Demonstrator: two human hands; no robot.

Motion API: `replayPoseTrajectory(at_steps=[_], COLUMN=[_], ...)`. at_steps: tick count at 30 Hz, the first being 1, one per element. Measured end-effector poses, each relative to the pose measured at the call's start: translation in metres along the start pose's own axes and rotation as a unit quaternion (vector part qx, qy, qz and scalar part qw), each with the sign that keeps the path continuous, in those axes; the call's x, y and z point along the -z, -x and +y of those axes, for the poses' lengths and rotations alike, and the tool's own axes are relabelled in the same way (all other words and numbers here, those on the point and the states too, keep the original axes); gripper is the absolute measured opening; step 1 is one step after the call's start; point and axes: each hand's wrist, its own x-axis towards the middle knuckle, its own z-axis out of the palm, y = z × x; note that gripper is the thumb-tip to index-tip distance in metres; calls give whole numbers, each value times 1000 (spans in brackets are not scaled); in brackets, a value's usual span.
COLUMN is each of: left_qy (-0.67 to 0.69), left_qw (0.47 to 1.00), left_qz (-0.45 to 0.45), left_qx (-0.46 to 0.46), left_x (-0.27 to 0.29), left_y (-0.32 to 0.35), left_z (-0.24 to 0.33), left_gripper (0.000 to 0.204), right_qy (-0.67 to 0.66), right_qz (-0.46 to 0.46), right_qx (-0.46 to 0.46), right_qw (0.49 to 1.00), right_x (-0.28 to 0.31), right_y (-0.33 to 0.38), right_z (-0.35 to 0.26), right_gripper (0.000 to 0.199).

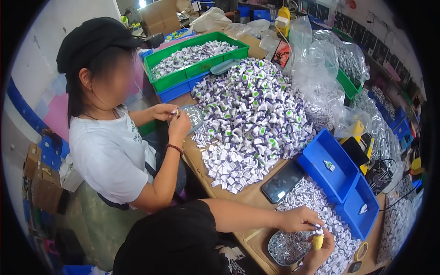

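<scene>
At the lower right, my left hand [300,219] is closed, its fingertips pinching a small white-and-purple plastic part [318,230]. My right hand [323,252] meets it from below and grips the same part. A yellow piece [317,242] shows at my right fingers; whether it is a finger cover or a tool I cannot tell. Just left of my right hand is a shallow tray [274,257] of thin metal pins [293,245]. Small white parts with purple stripes [341,233] lie spread under and around both hands.
A smartphone [283,181] lies left of blue bins [323,158]. Beyond rises a big heap of white-purple-green parts [256,105]. At left, a co-worker's hands [176,118] hold a small piece near a clear dish [195,120]. Behind stand a green crate [197,71] and plastic bags [316,68].
</scene>
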Motion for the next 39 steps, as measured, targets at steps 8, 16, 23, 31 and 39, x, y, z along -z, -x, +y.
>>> replayPoseTrajectory(at_steps=[8, 16, 23, 31, 39], left_qy=[94, 34, 59, 68, 111], left_qw=[994, 996, 995, 996, 990], left_qz=[-21, -1, -1, -22, -22], left_qx=[48, 81, 80, 52, 82], left_x=[-3, -6, -4, -1, -7], left_y=[-3, 4, 1, 3, 4], left_z=[6, -5, 1, 2, -3], left_gripper=[25, 19, 30, 23, 17], right_qy=[68, 91, 59, 68, 49], right_qz=[18, 7, -17, 11, -1], right_qx=[-28, -38, -23, -16, -12], right_qw=[997, 995, 998, 998, 999], right_x=[-14, -7, 0, -10, -8], right_y=[6, 5, 7, 8, 12], right_z=[-24, -10, -7, -11, -11], right_gripper=[30, 27, 24, 27, 29])
